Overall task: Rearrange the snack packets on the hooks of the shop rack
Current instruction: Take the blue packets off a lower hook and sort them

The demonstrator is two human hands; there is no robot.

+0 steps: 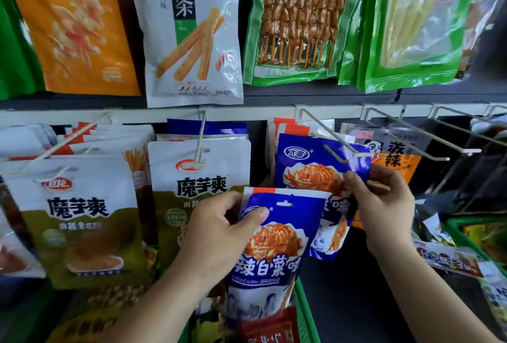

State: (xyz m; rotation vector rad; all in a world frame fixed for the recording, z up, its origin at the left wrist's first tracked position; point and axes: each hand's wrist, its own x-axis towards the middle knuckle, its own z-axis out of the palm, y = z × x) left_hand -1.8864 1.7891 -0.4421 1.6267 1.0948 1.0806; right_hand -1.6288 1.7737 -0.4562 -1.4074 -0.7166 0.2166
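My left hand (219,228) grips a blue and white snack packet (270,254) by its top left corner, thumb across the front, in front of the rack. My right hand (382,205) pinches the right edge of a second blue packet (310,167) of the same kind, which sits at the tip of a white wire hook (337,147). More packets with orange tops hang behind it on that hook.
White and olive packets (200,183) hang on hooks to the left. Bare white hooks (411,134) jut out on the right. Large packets fill the row above. A green basket (304,312) with packets sits below, another green basket (466,230) at right.
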